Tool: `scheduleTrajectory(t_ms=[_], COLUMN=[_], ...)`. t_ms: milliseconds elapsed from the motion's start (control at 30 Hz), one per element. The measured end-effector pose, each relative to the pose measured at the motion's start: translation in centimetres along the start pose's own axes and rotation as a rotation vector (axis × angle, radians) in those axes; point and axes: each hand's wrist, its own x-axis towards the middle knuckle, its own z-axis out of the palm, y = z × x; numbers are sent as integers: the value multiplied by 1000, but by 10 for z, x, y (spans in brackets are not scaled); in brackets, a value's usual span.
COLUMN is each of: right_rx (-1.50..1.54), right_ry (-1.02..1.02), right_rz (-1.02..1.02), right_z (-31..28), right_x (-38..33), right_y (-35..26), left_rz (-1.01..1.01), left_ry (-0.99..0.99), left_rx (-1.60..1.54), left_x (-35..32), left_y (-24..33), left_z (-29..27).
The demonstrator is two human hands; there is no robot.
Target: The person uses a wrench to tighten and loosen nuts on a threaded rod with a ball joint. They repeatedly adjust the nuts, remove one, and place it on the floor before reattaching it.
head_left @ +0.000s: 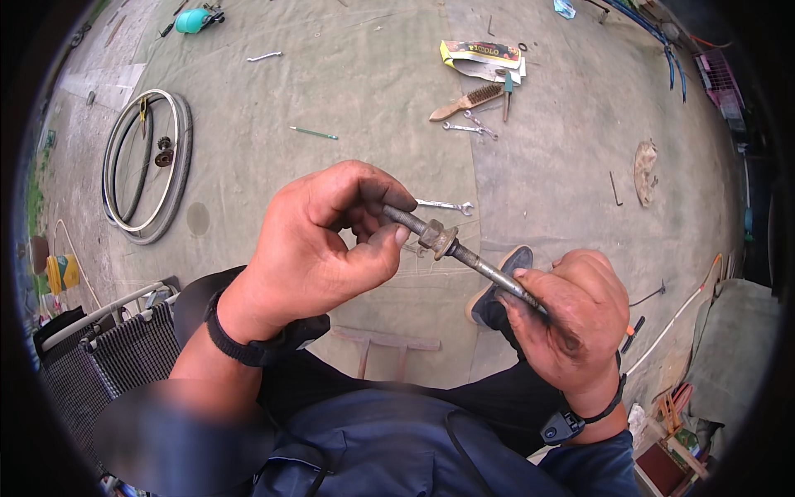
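Observation:
A bicycle wheel axle point(489, 272) is held slantwise in front of me, its threaded end up to the left. Partway along it sit a rusty nut point(431, 235) and a flanged cone point(448, 242). My left hand point(327, 236) is curled at the threaded end, with thumb and forefinger on either side of it. At the lower end, my right hand point(571, 311) pinches the smooth rod between thumb and fingers; that tip is hidden in the grip. Beyond the axle, a combination wrench point(443, 205) lies on the ground mat.
Wheel rims with a tyre point(184, 166) lie at the left, a hub point(165, 152) among them. A wire brush point(468, 102), small wrenches point(464, 128) and a torn box point(484, 58) are at the far middle. A folding chair point(132, 348) stands at my left.

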Motion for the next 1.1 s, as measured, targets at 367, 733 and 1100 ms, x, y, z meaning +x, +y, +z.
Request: scheduleTrajectory(t_ms=[367,733,1100], right_rx=[-90,-234,-210], right_ry=[-14,-14,7], right_rz=[-37,-65,-103], right_z=[-5,-7,-1], right_x=[1,-3,-3], right_y=[-2,-3,4], left_rz=[-9,-59,-210], left_ry=[-4,-9,-46], left_rx=[-4,-36,-162], left_x=[0,-1,-1], left_y=[-4,0,1], left_z=[2,3,1])
